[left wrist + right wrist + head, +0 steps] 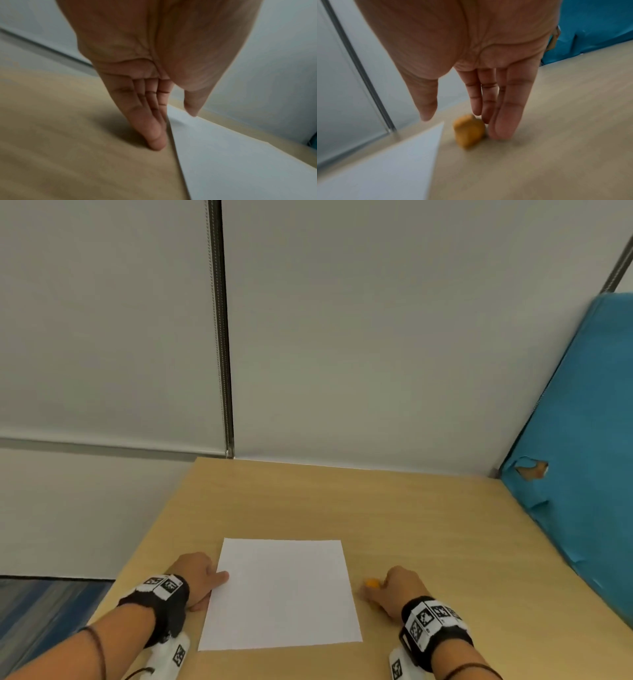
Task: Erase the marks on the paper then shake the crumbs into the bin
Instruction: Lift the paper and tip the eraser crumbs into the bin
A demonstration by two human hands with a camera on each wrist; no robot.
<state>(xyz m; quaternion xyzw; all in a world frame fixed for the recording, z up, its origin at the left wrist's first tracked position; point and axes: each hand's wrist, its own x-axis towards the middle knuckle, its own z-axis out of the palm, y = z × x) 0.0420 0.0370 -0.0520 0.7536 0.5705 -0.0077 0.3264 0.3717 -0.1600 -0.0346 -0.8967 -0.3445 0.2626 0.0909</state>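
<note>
A white sheet of paper (281, 594) lies flat on the wooden table (342, 501) in front of me; I can make out no marks on it. My left hand (209, 577) rests at the sheet's left edge. Its straight fingers (154, 135) touch the table beside the paper (231, 155) and its thumb (193, 105) touches the sheet. A small orange eraser (371, 582) lies on the table just right of the paper. My right hand (387, 585) is over it, with straight fingers (503, 121) touching the eraser (469, 132) and the thumb held apart.
A blue covered panel (582, 440) with a torn spot leans along the table's right side. White blinds (342, 337) stand right behind the table. The table's left edge drops to a blue-grey floor (41, 611).
</note>
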